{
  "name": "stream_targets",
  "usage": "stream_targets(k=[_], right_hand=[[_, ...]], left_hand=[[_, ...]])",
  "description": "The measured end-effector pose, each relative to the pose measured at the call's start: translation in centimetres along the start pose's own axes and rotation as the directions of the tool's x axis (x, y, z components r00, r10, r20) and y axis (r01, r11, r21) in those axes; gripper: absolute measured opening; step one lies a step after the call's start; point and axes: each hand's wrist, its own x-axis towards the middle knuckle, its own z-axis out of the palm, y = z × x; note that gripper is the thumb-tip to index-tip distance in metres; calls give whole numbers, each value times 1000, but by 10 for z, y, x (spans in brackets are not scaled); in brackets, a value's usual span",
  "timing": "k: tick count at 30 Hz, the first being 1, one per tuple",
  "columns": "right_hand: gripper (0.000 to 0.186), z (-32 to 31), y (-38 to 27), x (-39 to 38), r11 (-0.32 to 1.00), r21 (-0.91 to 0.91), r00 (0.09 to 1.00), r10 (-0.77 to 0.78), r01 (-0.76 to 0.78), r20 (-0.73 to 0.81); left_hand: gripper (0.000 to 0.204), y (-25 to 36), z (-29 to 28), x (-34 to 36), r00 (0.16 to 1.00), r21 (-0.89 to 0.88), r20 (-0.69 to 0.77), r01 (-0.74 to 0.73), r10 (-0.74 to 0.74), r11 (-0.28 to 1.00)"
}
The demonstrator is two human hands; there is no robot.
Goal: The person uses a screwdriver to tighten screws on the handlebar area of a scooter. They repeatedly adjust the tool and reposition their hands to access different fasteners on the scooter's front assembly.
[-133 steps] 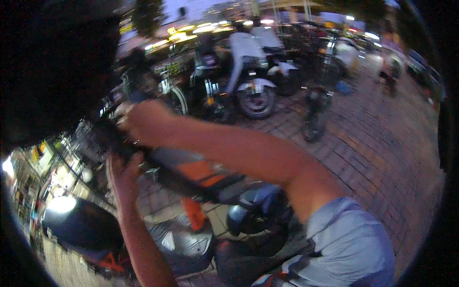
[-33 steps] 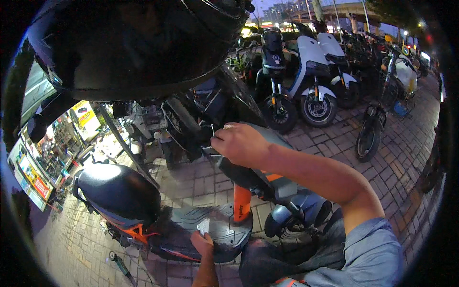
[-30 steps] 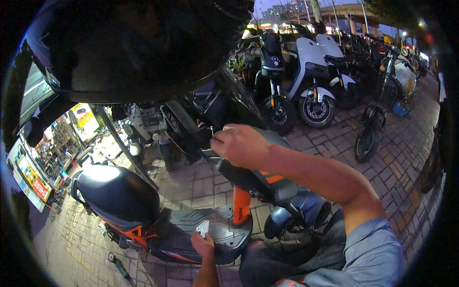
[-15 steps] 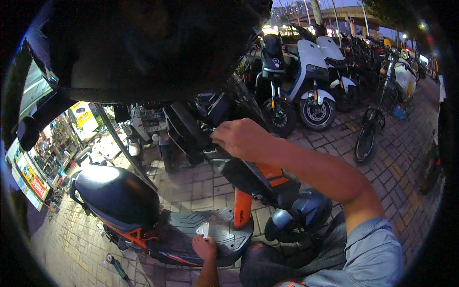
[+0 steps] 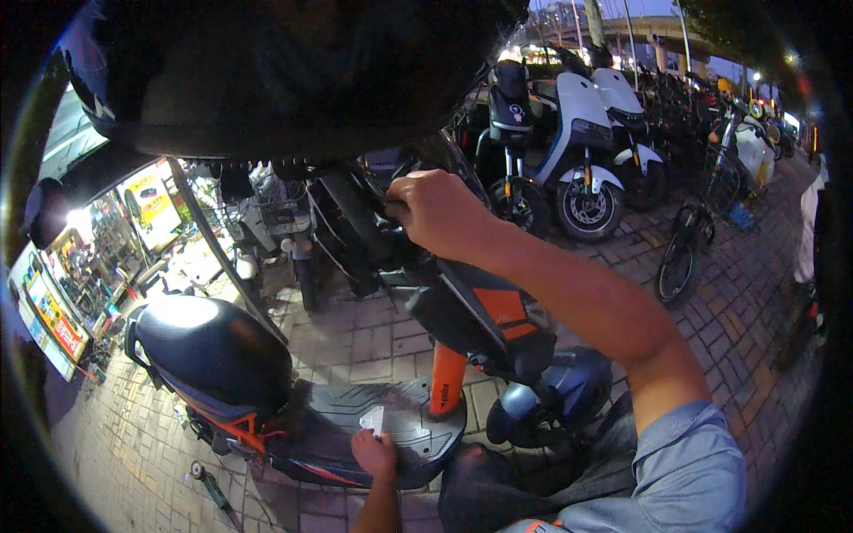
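My right hand (image 5: 435,209) is raised above the scooter's front panel (image 5: 493,311), fingers pinched; what they hold is too small and dark to make out. My left hand (image 5: 375,455) is down at the footboard (image 5: 333,400), gripping a small silver plate with cut edges (image 5: 373,417). An orange steering column (image 5: 447,377) rises from the footboard's right end, and the black seat (image 5: 213,351) is at the left. A large dark glossy shape (image 5: 275,71) fills the upper view above my right hand.
A green power tool (image 5: 213,493) with a cord lies on the brick paving. White scooters (image 5: 573,133) and a bicycle (image 5: 675,258) are parked behind. A leaning dark pole (image 5: 222,249) stands before a lit shop front (image 5: 147,204). A person's leg (image 5: 809,235) shows at the right edge.
My right hand has moved up from just over the scooter's front part. My left hand stays low with the plate. A person's pale-trousered leg has appeared at the right edge.
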Motion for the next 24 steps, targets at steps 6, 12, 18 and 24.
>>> stream_targets(k=[6,12,18,24], right_hand=[[16,-5,-9,-15,998,-40,998,-54,56,36],[15,10,-7,-52,979,-84,982,-187,184,-28],[23,14,-5,-56,899,-216,918,-395,380,-29],[20,13,-4,-54,832,-272,872,-486,484,66]], left_hand=[[28,-4,3,0,999,37,34,14,-15,999],[28,5,0,0,998,-35,26,66,-65,997],[29,1,2,-1,999,4,-33,5,-4,1000],[29,2,-1,0,999,-8,16,42,-42,999]])
